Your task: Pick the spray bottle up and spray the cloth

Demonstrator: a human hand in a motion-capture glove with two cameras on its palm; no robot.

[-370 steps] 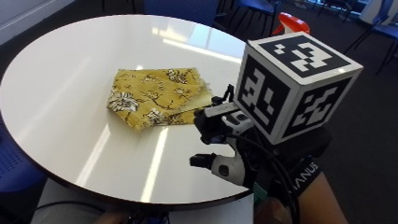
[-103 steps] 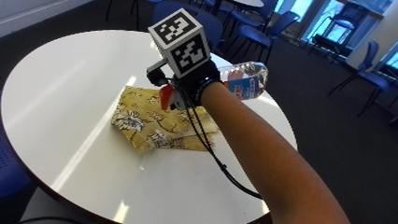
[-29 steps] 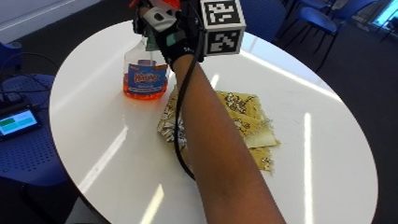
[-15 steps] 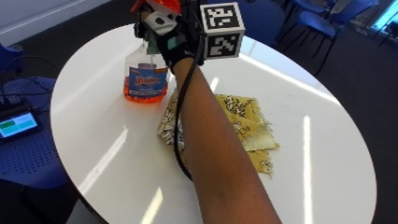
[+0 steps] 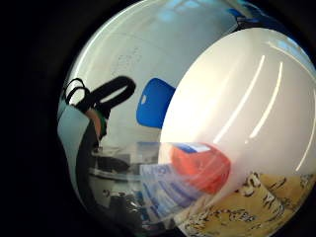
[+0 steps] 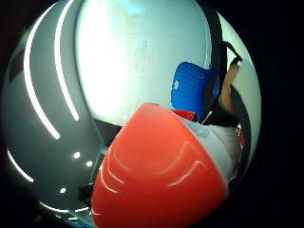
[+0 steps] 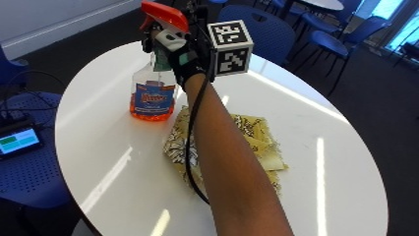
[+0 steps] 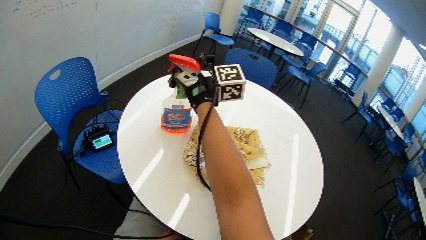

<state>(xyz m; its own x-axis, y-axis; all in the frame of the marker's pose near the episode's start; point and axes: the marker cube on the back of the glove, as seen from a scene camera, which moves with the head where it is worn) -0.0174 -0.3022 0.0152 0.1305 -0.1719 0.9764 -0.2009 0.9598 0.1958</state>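
A clear spray bottle (image 7: 152, 96) with orange liquid and a red trigger head (image 7: 164, 14) stands upright at the far left of the round white table (image 7: 327, 162). My gloved right hand (image 7: 180, 54) grips its neck just under the trigger head. I cannot tell whether its base touches the table. A yellow patterned cloth (image 7: 258, 142) lies crumpled right beside the bottle, partly hidden under my forearm. The red trigger head (image 6: 156, 175) fills the thumb side palm view. The bottle's orange base (image 5: 200, 170) shows beside the cloth (image 5: 247, 210) in the little finger side view.
A blue chair (image 8: 70, 95) stands left of the table with a small green-screened device (image 7: 16, 140) on its seat. More blue chairs (image 7: 262, 29) and tables stand behind. Bare tabletop (image 8: 289, 130) lies right of the cloth.
At 3.5 s ago my hand held the bottle tipped in the air by the cloth. Now the bottle is upright beside the cloth, my hand still round its neck. The camera has shifted.
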